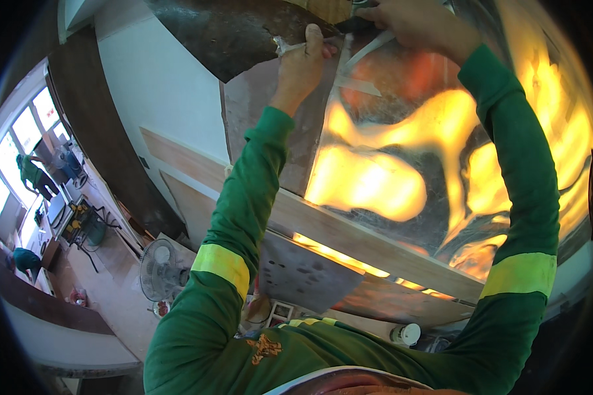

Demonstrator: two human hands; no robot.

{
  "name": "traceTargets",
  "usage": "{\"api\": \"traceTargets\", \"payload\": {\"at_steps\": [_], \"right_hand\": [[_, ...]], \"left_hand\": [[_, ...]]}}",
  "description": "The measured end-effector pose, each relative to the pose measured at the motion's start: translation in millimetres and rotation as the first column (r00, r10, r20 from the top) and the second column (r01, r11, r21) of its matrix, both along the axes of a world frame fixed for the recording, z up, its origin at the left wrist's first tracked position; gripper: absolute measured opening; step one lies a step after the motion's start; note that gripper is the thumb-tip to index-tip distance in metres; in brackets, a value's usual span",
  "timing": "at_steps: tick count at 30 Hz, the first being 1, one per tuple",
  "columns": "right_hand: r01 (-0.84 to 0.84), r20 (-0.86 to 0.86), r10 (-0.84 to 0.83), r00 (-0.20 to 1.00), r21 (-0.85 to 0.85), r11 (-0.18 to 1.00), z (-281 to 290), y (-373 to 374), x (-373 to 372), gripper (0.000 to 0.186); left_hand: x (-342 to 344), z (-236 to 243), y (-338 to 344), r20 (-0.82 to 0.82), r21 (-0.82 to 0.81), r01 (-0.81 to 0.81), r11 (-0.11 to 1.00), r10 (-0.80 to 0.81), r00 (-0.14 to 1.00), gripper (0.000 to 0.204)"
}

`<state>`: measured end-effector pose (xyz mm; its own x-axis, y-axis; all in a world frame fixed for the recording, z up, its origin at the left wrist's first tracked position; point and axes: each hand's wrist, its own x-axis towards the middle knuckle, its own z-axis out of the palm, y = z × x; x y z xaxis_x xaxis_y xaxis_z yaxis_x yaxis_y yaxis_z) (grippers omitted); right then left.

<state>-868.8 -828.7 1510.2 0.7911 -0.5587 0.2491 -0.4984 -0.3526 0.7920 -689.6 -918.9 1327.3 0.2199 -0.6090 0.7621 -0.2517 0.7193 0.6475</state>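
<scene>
My left hand (304, 66) is closed at the edge of a thin dark brown sheet (227, 36), thumb up, with a scrap of whitish film or tape (283, 46) beside the fingers. The sheet hangs away from the wall, with a ragged lower edge. Close by on the right, my right hand (425, 25) is closed near the top of the view around something dark that I cannot make out. Below it, pale tape strips (362, 85) lie on a shiny, mirror-like panel (402, 122) reflecting yellow light. A dull grey-brown panel (270, 112) adjoins it.
A wooden rail (375, 230) runs across below the panels. Lower down are a grey board (303, 270), a white tub (406, 334) and a standing fan (161, 266). At far left, a person in green (36, 174) stands near a table saw (82, 220); another person (26, 260) bends lower.
</scene>
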Motion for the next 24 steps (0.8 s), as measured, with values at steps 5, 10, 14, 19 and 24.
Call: {"api": "traceTargets", "payload": {"at_steps": [5, 10, 14, 19, 24], "right_hand": [[-0.05, 0.103, 0.085, 0.991, -0.301, 0.952, -71.5, -7.8, -10.4, 0.04], [-0.001, 0.093, 0.038, 0.995, -0.366, 0.931, -81.7, 7.0, -0.3, 0.047], [-0.087, -0.028, 0.082, 0.996, -0.382, 0.92, -39.8, 13.5, 2.0, 0.032], [-0.102, -0.087, 0.085, 0.993, -0.204, 0.974, -1.8, 1.6, -5.3, 0.028], [-0.053, -0.041, 0.047, 0.998, -0.156, 0.986, -2.8, -3.7, 3.1, 0.029]], "left_hand": [[5.6, -7.3, -5.1, 0.03, -0.07, -0.016, 0.997, 0.018, 0.999, 0.075], [13.0, -5.9, -10.3, 0.019, -0.077, 0.036, 0.996, -0.035, 0.999, 0.075], [14.3, -1.3, -4.4, 0.047, -0.062, 0.03, 0.998, -0.027, 0.999, 0.076], [12.1, -2.6, -10.6, 0.038, -0.103, 0.064, 0.993, -0.06, 0.997, 0.077], [8.8, -6.2, -6.4, -0.012, -0.057, 0.075, 0.996, -0.076, 0.997, 0.077]]}}
